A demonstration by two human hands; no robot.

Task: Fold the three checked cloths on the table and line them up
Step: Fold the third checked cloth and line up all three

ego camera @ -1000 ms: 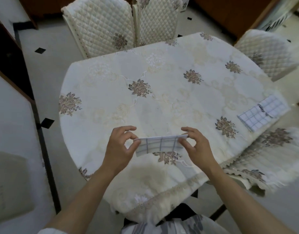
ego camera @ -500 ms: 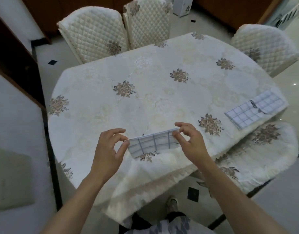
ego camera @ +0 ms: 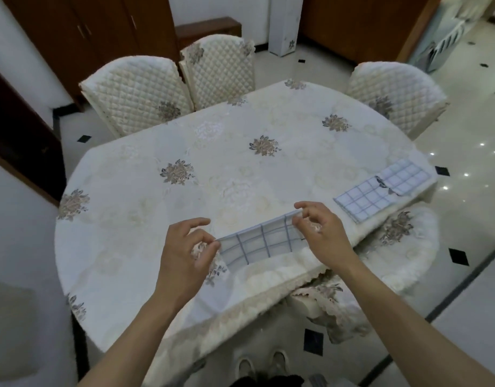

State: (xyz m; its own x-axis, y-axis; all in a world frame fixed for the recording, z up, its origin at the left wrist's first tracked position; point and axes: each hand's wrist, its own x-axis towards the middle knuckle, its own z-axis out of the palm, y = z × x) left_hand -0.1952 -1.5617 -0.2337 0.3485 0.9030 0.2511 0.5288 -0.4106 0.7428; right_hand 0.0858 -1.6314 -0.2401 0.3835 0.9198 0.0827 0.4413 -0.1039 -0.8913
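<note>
The left hand [ego camera: 184, 247] and right hand [ego camera: 321, 233] each pinched an end of the third checked cloth [ego camera: 260, 238] above the near edge of the table [ego camera: 156, 219], its right end newly swung toward the two folded cloths [ego camera: 363, 201] at right, apparently to join them.

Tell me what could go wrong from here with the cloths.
The held cloth is only pinched at its ends by the left hand and right hand; its fold may sag open.
The two folded cloths lie at the right edge of the table; a nudge while lining up could push them off.
</note>
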